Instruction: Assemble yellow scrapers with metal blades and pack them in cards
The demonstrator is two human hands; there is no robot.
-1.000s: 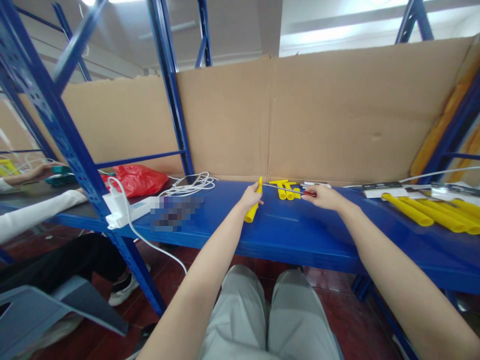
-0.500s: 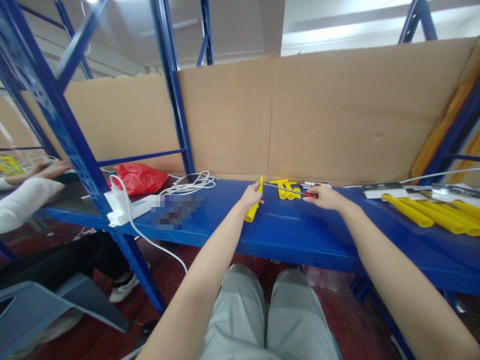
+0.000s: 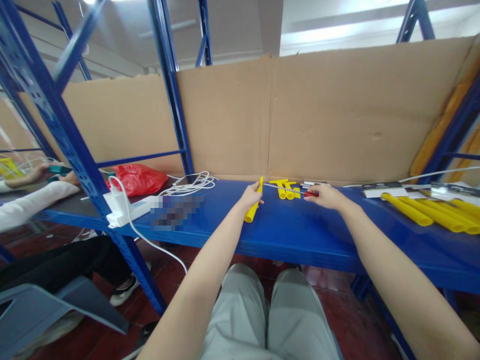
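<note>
My left hand (image 3: 251, 196) is closed around a yellow plastic pipe (image 3: 250, 215), whose wide end points toward me over the blue shelf top. In my right hand (image 3: 323, 196) is a screwdriver with a red and black handle (image 3: 311, 194). Its long metal shaft (image 3: 287, 189) points left, and the tip reaches the upper part of the pipe. Whether the tip sits in a screw there is too small to tell. Just behind the shaft lie several yellow T-shaped pipe fittings (image 3: 287, 191).
More yellow pipes (image 3: 431, 215) lie at the right beside black-and-white packages (image 3: 384, 190). To the left are a white power strip (image 3: 129, 212), a red plastic bag (image 3: 138, 179) and coiled white cable (image 3: 195, 183). Cardboard (image 3: 232, 120) walls the back. A co-worker's sleeve (image 3: 41, 202) shows far left.
Both my hands keep nearly the same place, with pipe and screwdriver still touching. At far left the co-worker's arm has shifted right, and a green object now shows by that person's hands.
</note>
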